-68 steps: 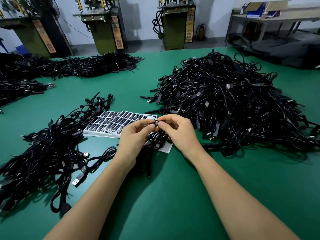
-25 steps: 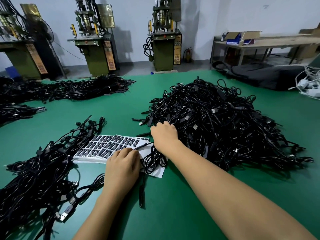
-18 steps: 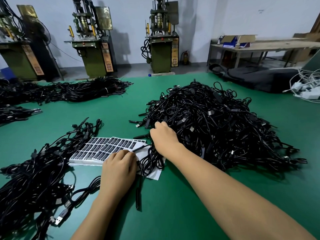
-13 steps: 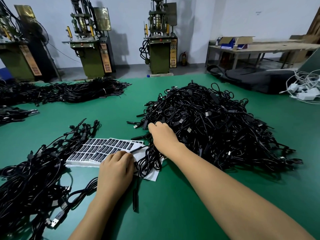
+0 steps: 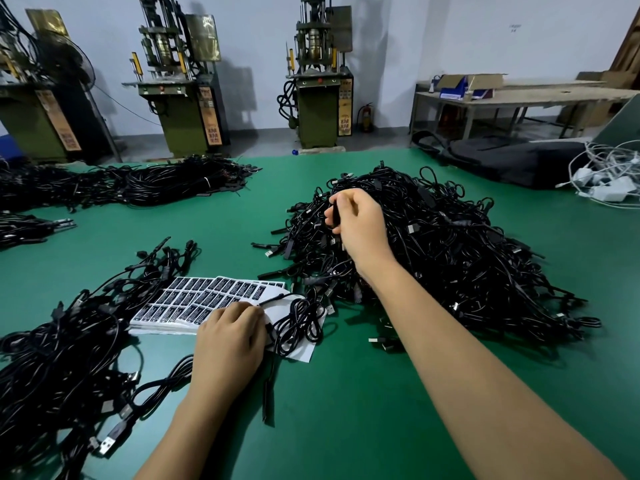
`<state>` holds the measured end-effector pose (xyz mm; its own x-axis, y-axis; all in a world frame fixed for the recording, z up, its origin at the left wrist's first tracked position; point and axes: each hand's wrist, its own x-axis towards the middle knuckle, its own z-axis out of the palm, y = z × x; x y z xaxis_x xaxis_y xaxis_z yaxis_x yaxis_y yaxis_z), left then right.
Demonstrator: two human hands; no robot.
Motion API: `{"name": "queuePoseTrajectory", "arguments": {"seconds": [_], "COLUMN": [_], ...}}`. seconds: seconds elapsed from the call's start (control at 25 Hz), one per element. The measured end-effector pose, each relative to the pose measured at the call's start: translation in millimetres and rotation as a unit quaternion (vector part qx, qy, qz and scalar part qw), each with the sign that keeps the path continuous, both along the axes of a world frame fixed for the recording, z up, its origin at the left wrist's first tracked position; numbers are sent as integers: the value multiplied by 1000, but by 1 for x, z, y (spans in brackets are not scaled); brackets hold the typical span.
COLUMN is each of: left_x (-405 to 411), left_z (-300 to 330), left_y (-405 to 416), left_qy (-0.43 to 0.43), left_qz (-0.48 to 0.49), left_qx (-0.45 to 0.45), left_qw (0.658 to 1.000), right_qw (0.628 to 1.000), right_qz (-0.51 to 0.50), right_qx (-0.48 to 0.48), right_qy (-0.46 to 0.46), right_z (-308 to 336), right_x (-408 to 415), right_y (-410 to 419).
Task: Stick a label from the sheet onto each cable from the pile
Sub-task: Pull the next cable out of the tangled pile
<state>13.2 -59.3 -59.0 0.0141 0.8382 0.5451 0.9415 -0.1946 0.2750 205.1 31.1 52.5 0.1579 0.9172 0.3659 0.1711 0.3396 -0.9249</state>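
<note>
Nearest the camera, the left hand [image 5: 230, 344] lies knuckles-up on the green table [image 5: 363, 410], its fingers curled down onto the near edge of the label sheet [image 5: 204, 301]; whether they pinch a label cannot be told from this angle. Just right of that hand a coiled black cable [image 5: 298, 327] rests on a white backing paper [image 5: 304, 353], with one plug end trailing toward the viewer. To the left sprawls a loose heap of cables [image 5: 65, 355], some showing USB plugs. Farther out, the right hand [image 5: 356, 225] is raised over the big pile [image 5: 433, 251], thumb and fingers clamped on a black cable end [image 5: 335, 214] drawn up from it. Beyond, more cable bundles [image 5: 156, 181] lie along the table's far left, white cables [image 5: 609, 181] lie at the right edge, and green machines [image 5: 318, 81] stand against the wall.
</note>
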Motion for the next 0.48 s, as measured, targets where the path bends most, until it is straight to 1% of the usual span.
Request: {"name": "queuePoseTrajectory", "arguments": {"seconds": [0.16, 0.24, 0.36, 0.48], "left_x": [-1, -1, -1, -2], "left_z": [1, 2, 3, 2], "left_y": [-1, -1, -1, -1], "left_qy": [-1, 1, 0, -1], "left_qz": [5, 10, 10, 4], "left_qx": [-10, -17, -22, -22], "left_qw": [1000, 1000, 1000, 1000], "right_qw": [995, 987, 963, 938], "right_qz": [63, 89, 127, 158], "right_qx": [24, 31, 40, 70], "right_qy": [75, 130, 235, 301], "right_z": [19, 33, 57, 83], "right_x": [15, 18, 23, 26], "right_y": [-8, -12, -18, -22]}}
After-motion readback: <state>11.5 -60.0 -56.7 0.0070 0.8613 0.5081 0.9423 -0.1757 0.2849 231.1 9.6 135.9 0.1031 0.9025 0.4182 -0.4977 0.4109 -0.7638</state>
